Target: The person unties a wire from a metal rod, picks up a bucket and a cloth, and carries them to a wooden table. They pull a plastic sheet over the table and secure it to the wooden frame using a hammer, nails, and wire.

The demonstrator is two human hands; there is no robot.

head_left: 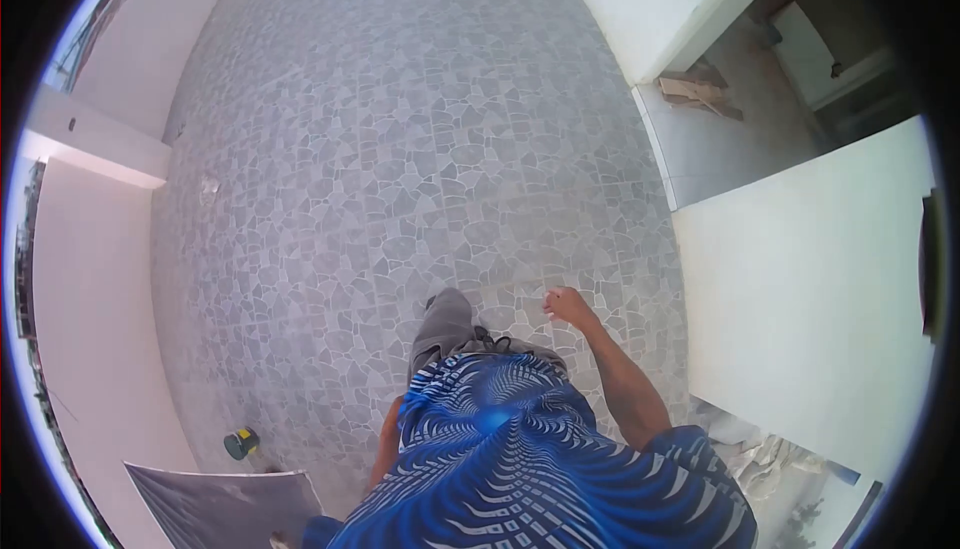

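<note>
My right hand (567,306) hangs in front of my right thigh, above the stone-patterned tile floor (400,149). Its fingers are curled in, and I see nothing in them. Only part of my left forearm (386,444) shows beside the blue patterned shirt (500,449); the left hand itself is hidden behind my body. One grey-trousered leg (443,324) is forward on the tiles.
A dark green tub with a yellow label (241,443) stands at lower left, near a grey panel (225,504). White walls (800,289) run along both sides. At right, a doorway holds cardboard pieces (700,94). Crumpled pale sheeting (765,464) lies at lower right.
</note>
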